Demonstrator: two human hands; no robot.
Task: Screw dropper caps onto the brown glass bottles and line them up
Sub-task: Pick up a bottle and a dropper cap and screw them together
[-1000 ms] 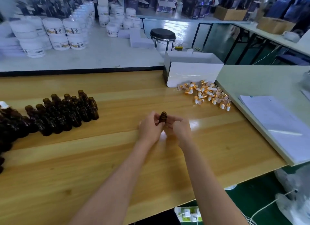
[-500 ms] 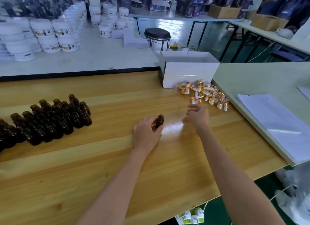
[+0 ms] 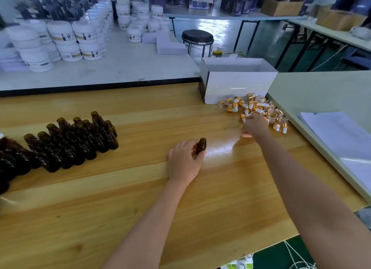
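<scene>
I record a packed group of brown glass bottles [image 3: 76, 140] at the left of the wooden counter [image 3: 100, 208], all upright and open-necked. Behind them, on a separate pale surface, white jars [image 3: 66, 39] stand stacked.

Near the middle, the left hand [image 3: 184, 160] rests on the counter. Its fingers and thumb are curled round the lower body of a single bottle [image 3: 201, 145]. That bottle stands upright and uncapped, well apart from the group.

Further right, the right hand [image 3: 256, 126] is stretched out, back uppermost, at the near edge of a loose pile of dropper caps [image 3: 259, 107]. The caps have gold collars and white bulbs. The fingertips are in among the caps, and I cannot tell from this view whether they have hold of one.

The pile lies against the front of a white open-topped box [image 3: 236, 86] at the counter's back right. At the far right, a stack of white sheets [image 3: 341, 134] lies on an adjoining pale surface.
</scene>
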